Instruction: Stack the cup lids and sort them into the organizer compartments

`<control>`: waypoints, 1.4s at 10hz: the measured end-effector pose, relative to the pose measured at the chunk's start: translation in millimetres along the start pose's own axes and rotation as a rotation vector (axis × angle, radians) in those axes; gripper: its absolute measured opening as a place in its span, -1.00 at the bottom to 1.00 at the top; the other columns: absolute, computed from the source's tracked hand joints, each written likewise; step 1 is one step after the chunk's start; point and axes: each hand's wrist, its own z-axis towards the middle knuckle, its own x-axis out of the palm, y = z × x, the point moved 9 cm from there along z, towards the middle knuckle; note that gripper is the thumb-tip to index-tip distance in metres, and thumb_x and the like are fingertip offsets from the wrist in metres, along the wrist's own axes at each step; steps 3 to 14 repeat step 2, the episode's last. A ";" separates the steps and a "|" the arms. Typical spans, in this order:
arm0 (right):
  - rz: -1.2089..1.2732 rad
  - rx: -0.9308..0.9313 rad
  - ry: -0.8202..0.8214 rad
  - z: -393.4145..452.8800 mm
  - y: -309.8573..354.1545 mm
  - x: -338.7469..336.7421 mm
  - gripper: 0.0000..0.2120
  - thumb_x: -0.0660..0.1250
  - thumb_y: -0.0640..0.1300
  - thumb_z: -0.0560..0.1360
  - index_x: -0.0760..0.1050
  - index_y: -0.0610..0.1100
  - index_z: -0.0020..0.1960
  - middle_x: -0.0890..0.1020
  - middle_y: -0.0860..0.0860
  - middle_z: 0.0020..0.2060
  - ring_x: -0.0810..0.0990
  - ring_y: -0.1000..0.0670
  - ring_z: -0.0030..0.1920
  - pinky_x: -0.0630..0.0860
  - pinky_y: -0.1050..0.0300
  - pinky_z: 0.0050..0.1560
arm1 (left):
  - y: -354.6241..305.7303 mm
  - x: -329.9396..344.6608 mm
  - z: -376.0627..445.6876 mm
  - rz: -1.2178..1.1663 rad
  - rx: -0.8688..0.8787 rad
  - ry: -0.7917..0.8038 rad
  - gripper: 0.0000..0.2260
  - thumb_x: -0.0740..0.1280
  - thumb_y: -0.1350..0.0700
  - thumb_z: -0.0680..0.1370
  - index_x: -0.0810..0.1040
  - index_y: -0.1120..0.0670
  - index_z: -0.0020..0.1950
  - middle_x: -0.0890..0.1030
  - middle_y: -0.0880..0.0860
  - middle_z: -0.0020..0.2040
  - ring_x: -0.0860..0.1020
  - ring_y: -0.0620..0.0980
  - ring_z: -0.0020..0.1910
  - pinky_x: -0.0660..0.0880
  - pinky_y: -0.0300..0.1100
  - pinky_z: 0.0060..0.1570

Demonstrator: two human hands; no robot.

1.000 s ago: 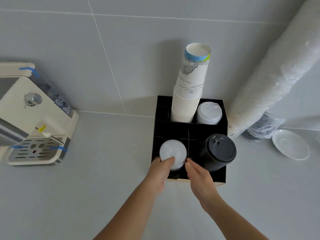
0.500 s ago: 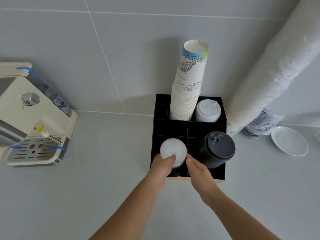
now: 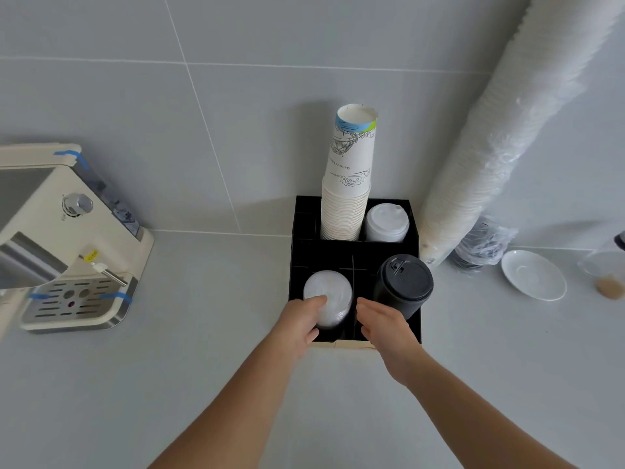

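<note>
A black organizer stands against the wall. Its front left compartment holds a stack of clear lids. My left hand grips that stack from the near left side, thumb on the top lid. My right hand hovers just right of the stack with fingers straight, holding nothing. A stack of black lids fills the front right compartment. White lids sit in the back right one, beside a tall stack of paper cups.
A cream coffee machine stands at the left. A long plastic-wrapped sleeve of cups leans on the wall at the right. A white saucer and a clear cup lie beyond it.
Both hands stay at the front left compartment. The clear lid stack has sunk slightly lower in it, and the right hand has eased a little off to its right.
</note>
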 end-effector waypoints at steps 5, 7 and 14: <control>0.088 -0.057 0.002 -26.8 14.2 -6.6 -0.76 0.23 -0.23 0.59 0.62 -0.30 0.12 0.54 -0.36 0.21 0.46 -0.34 0.33 0.31 -0.24 0.45 | -10.4 -23.0 -33.2 -0.083 0.036 0.021 -0.64 0.33 0.11 0.56 0.45 0.21 0.31 0.50 0.18 0.20 0.51 0.11 0.24 0.47 0.00 0.27; 0.088 -0.057 0.002 -26.8 14.2 -6.6 -0.76 0.23 -0.23 0.59 0.62 -0.30 0.12 0.54 -0.36 0.21 0.46 -0.34 0.33 0.31 -0.24 0.45 | -10.4 -23.0 -33.2 -0.083 0.036 0.021 -0.64 0.33 0.11 0.56 0.45 0.21 0.31 0.50 0.18 0.20 0.51 0.11 0.24 0.47 0.00 0.27; 0.088 -0.057 0.002 -26.8 14.2 -6.6 -0.76 0.23 -0.23 0.59 0.62 -0.30 0.12 0.54 -0.36 0.21 0.46 -0.34 0.33 0.31 -0.24 0.45 | -10.4 -23.0 -33.2 -0.083 0.036 0.021 -0.64 0.33 0.11 0.56 0.45 0.21 0.31 0.50 0.18 0.20 0.51 0.11 0.24 0.47 0.00 0.27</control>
